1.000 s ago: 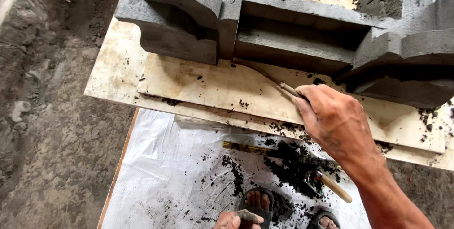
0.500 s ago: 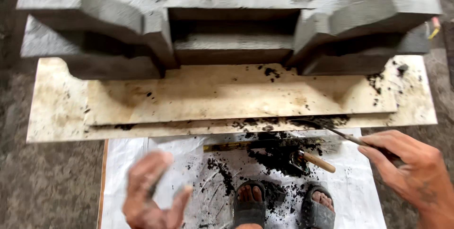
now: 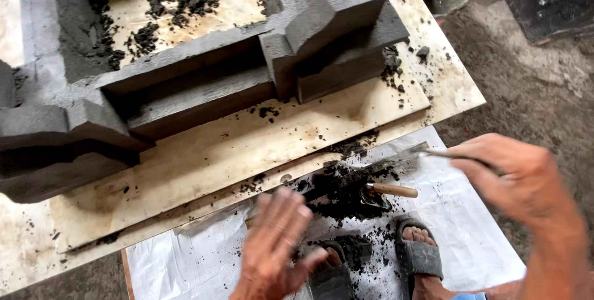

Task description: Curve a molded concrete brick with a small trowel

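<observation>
Head view: a grey moulded cement block (image 3: 204,77) sits far left on a pale board (image 3: 247,151). The right hand (image 3: 513,179), near right, pinches a thin metal tool (image 3: 433,151), its tip blurred. The left hand (image 3: 275,244) hovers open and empty over a white sheet (image 3: 470,232), motion-blurred.

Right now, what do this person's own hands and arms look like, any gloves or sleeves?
Both are bare. The left hand wears no glove and shows no ring, its fingers blurred in this view. The right hand is also ungloved, and the right forearm below it has no sleeve, watch or band in sight.
</observation>
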